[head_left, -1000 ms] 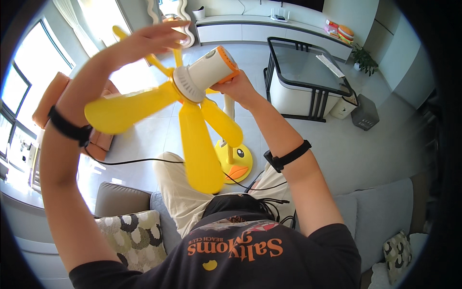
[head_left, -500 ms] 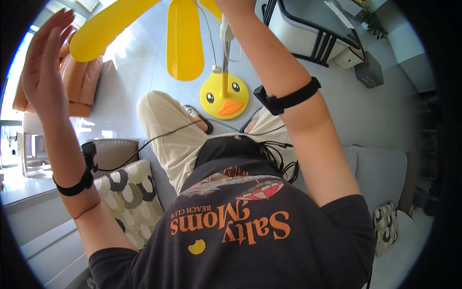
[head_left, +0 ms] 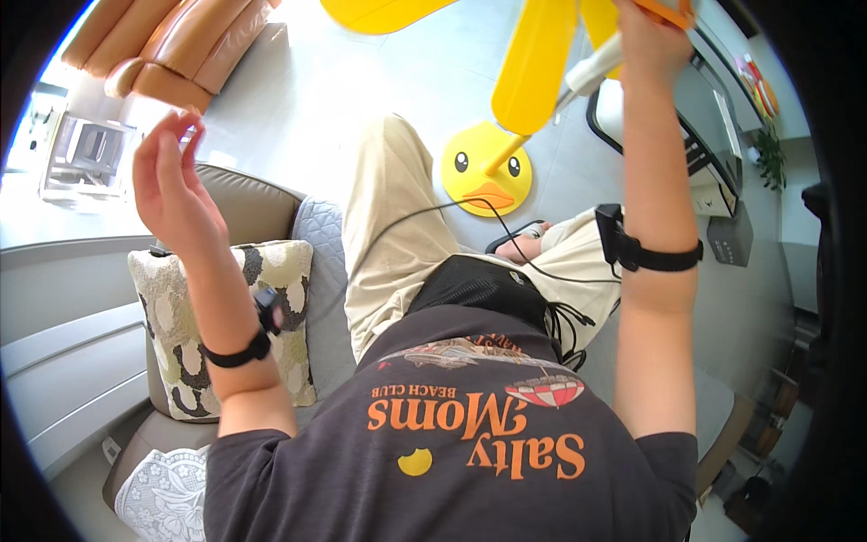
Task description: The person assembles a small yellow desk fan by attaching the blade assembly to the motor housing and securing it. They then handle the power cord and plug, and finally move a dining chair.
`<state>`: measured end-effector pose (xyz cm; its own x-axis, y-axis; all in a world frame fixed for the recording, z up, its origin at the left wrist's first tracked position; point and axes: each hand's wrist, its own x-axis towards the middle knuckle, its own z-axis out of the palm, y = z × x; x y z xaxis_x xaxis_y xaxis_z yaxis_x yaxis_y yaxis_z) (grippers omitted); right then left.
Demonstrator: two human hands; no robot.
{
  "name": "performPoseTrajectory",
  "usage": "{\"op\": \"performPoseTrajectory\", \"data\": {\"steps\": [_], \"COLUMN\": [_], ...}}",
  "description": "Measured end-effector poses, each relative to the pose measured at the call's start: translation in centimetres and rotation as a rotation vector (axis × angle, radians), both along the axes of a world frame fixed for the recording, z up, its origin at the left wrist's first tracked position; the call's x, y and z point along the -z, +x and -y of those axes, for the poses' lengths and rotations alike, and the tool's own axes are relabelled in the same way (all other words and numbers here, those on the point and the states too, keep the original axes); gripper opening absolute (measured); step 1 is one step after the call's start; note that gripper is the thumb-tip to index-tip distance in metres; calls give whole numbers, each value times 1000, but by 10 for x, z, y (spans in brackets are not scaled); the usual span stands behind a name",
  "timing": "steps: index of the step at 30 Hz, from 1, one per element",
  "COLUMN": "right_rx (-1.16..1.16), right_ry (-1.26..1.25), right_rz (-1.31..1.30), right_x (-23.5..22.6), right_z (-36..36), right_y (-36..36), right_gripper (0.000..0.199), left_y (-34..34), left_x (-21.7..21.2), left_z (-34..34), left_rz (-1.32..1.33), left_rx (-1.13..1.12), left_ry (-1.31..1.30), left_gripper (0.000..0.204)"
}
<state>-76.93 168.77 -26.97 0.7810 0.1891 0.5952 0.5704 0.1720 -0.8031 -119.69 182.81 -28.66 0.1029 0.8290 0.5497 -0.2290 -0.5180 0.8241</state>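
A yellow-bladed fan leans to the right on its pole above a round yellow duck-face base (head_left: pixel 488 172) with an orange bill. One long fan blade (head_left: pixel 535 72) hangs over the base, and another blade (head_left: pixel 388 11) reaches toward the top edge. My right hand (head_left: pixel 655 43) is closed around an orange part (head_left: pixel 666 11) beside the blades and the white neck (head_left: pixel 591 68) of the fan. The view's edge cuts off the fan's top. My left hand (head_left: pixel 176 185) is raised at the left, fingers loosely bent, with nothing visible in it and apart from the fan.
A tan leather sofa (head_left: pixel 194 50) stands far left. Beside my left arm, a patterned cushion (head_left: pixel 226 325) rests on the seat. A black cable (head_left: pixel 397 219) runs across my lap. A dark grey box (head_left: pixel 730 237) and a plant (head_left: pixel 770 163) are at the right.
My left hand has drawn away from the fan blade, and its fingers have curled. My right hand has moved right, and the fan now leans that way. The whole view has shifted.
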Motion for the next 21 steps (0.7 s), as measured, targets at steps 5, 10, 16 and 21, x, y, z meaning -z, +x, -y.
{"op": "performPoseTrajectory", "data": {"steps": [5, 10, 16, 21], "right_rx": [-340, 140, 143, 208], "right_ry": [149, -49, -56, -15], "right_rz": [261, 213, -8, -206], "right_x": [-1, -1, -9, -9], "right_z": [7, 39, 63, 80], "right_y": [42, 45, 64, 86], "right_gripper": [53, 40, 24, 15], "left_y": [-44, -52, 0, 56], "left_x": [89, 155, 254, 369], "left_z": [4, -14, -69, -147], "left_rz": [23, -22, 242, 386], "left_rx": [-139, -117, -65, -476], "left_ry": [-378, -533, -1070, -1400], "left_gripper": [17, 17, 24, 19]}}
